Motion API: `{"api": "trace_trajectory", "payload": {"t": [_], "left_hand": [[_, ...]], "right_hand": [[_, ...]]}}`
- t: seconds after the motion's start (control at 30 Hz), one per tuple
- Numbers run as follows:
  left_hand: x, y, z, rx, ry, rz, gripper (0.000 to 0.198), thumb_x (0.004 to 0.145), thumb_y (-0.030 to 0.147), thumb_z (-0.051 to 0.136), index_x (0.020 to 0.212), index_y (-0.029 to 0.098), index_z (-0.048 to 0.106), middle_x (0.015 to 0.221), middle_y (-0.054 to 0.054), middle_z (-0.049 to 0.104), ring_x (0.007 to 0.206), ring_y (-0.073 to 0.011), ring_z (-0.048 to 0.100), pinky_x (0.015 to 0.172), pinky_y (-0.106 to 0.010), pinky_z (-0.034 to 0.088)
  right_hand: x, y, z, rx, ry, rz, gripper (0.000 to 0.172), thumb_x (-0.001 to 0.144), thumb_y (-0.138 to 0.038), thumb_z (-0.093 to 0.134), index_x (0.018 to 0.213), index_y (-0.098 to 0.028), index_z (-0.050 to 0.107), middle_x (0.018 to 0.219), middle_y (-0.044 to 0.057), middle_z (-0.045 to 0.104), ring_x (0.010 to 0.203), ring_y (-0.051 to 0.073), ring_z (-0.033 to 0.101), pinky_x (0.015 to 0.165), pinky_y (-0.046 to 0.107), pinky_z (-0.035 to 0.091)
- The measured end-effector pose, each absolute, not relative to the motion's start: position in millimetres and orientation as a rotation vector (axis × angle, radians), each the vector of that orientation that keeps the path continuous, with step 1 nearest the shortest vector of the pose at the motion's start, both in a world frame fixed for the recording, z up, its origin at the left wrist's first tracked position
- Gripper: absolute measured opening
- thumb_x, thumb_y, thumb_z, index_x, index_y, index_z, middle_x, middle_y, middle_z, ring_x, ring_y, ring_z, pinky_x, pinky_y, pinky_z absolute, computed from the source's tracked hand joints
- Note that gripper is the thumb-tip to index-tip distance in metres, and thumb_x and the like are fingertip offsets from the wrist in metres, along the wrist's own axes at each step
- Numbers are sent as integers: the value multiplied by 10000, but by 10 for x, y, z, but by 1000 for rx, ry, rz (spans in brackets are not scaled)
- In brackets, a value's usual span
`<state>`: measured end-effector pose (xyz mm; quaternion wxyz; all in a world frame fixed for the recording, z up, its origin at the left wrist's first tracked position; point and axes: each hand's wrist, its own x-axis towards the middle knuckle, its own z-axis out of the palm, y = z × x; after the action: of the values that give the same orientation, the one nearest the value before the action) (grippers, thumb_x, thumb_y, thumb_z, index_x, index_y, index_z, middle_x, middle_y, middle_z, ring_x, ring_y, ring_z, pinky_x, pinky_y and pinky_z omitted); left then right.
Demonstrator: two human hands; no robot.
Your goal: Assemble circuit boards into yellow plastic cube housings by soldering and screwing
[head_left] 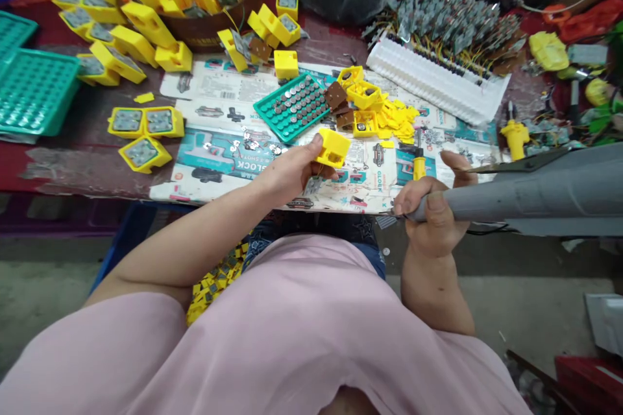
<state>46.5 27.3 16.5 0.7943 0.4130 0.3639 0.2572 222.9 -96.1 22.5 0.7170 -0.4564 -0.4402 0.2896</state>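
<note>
My left hand is closed on a small yellow plastic case, held by its left side over the front of the worktable. A small grey part on thin wires hangs just below that case. My right hand is wrapped round the narrow end of a grey tapered tube that comes in from the right. Whatever lies at the tube's tip is too small to make out. Beyond the left hand stands a green tray of silver button cells. Several small yellow pieces are heaped to its right.
A yellow-handled screwdriver lies near my right hand, another farther right. Behind stands a white foam rack of wired grey parts. Yellow cases fill a brown round container; three cases sit left. Green trays are at far left.
</note>
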Motion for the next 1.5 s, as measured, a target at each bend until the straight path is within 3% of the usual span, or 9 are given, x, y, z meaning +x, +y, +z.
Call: {"api": "trace_trajectory", "payload": {"t": [0.23, 0.43, 0.6, 0.73, 0.97, 1.1, 1.2, 1.37, 1.5], "left_hand": [[419, 294, 90, 1319, 748, 512, 672, 880, 751, 432, 1033, 140, 666, 993, -94, 683, 775, -160, 625, 763, -305, 518], [515, 560, 125, 2378, 753, 516, 616, 952, 526, 481, 1411, 117, 515, 1310, -170, 602, 1171, -287, 585, 1024, -427, 447], [923, 822, 12, 2798, 899, 520, 522, 936, 418, 561, 1379, 141, 552, 1378, -199, 574, 1339, -375, 459, 1099, -529, 334], [1062, 1030, -45, 2830, 820, 652, 695, 853, 564, 630, 1413, 166, 522, 1550, -204, 422, 1430, -389, 353, 1152, -550, 236], [641, 1829, 292, 2768, 1292, 353, 402, 827, 164, 529, 1201, 163, 679, 1300, -146, 660, 1307, -356, 501, 1120, -556, 243], [438, 2195, 316, 2637, 1450, 11, 409, 808, 297, 654, 1178, 128, 695, 1227, -183, 685, 1283, -428, 508, 1098, -610, 263], [370, 2214, 299, 2520, 1451, 231, 436, 831, 362, 644, 1175, 100, 697, 1229, -215, 676, 1286, -426, 502, 1112, -603, 268], [279, 1891, 467, 1932, 1159, 910, 510, 913, 504, 506, 1238, 140, 656, 1220, -149, 687, 1144, -280, 618, 1015, -411, 457], [243, 1400, 628, 1067, 818, 884, 477, 949, 548, 421, 1070, 169, 686, 917, -86, 736, 899, -218, 705, 764, -328, 551]], "right_hand": [[2240, -972, 223, -1018, -965, 640, 436, 813, -406, 752, 1193, -306, 564, 520, -106, 558, 391, 112, 502, 394, 241, 434], [2231, -986, 209, -1041, -967, 638, 462, 814, -431, 748, 1205, -298, 542, 518, -106, 554, 396, 118, 509, 402, 245, 422], [2236, -1005, 220, -1026, -942, 645, 430, 837, -388, 734, 1221, -292, 565, 538, -100, 564, 424, 108, 509, 436, 239, 446], [2261, -1020, 224, -1025, -947, 654, 415, 841, -365, 720, 1220, -287, 569, 527, -96, 551, 413, 115, 504, 428, 243, 441], [2294, -1023, 227, -1015, -914, 643, 392, 836, -323, 711, 1199, -267, 575, 532, -85, 557, 432, 123, 505, 452, 258, 447], [2282, -994, 223, -1017, -924, 649, 385, 837, -334, 715, 1190, -270, 574, 529, -87, 559, 432, 122, 508, 452, 254, 437], [2273, -979, 216, -1038, -904, 652, 436, 837, -352, 719, 1229, -266, 548, 535, -88, 563, 440, 127, 508, 469, 268, 444], [2263, -944, 207, -1057, -898, 647, 453, 816, -395, 743, 1202, -261, 548, 523, -91, 560, 429, 126, 508, 459, 266, 445], [2224, -903, 211, -1033, -907, 667, 459, 816, -375, 745, 1216, -263, 547, 529, -88, 562, 433, 127, 514, 455, 261, 446]]}}
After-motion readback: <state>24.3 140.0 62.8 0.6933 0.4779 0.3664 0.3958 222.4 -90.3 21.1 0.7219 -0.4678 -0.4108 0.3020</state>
